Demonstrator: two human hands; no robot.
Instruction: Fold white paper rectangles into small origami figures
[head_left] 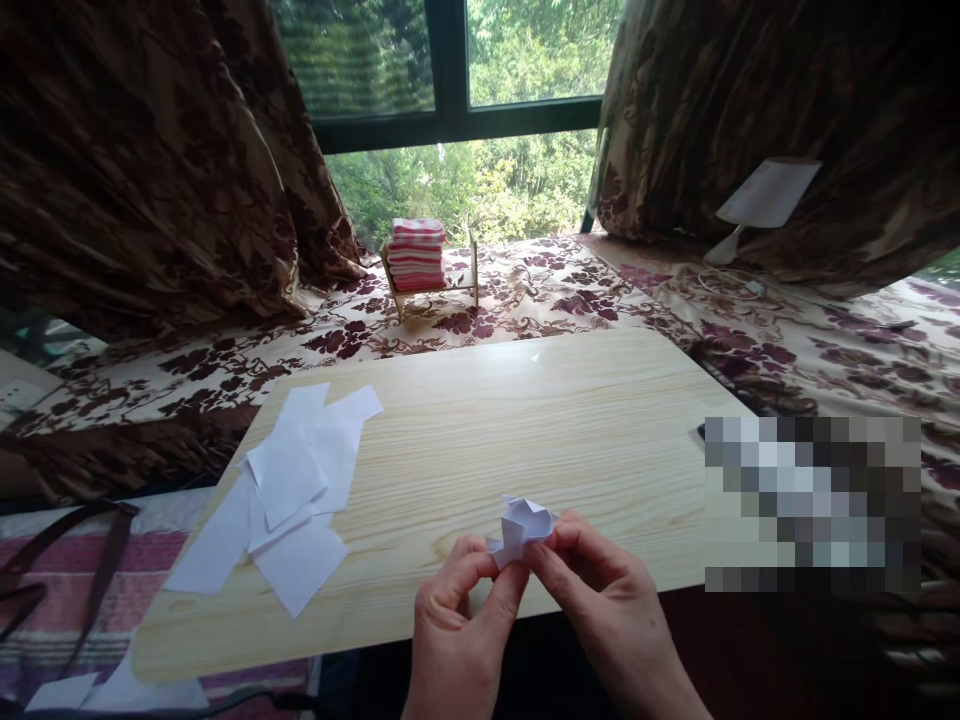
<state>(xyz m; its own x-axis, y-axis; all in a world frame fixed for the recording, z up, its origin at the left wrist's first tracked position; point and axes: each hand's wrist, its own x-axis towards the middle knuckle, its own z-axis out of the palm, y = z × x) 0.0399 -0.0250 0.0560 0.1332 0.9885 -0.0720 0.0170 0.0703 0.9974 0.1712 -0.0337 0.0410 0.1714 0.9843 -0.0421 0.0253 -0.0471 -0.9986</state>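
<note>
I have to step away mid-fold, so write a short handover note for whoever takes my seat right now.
Left hand: pinches the folded paper from the left.
Right hand: pinches it from the right, above the board's near edge.
Loose sheets: piled flat on the board's left side.
Done: one piece is folded into a small, many-creased shape.
Left: the loose sheets lie unfolded.
</note>
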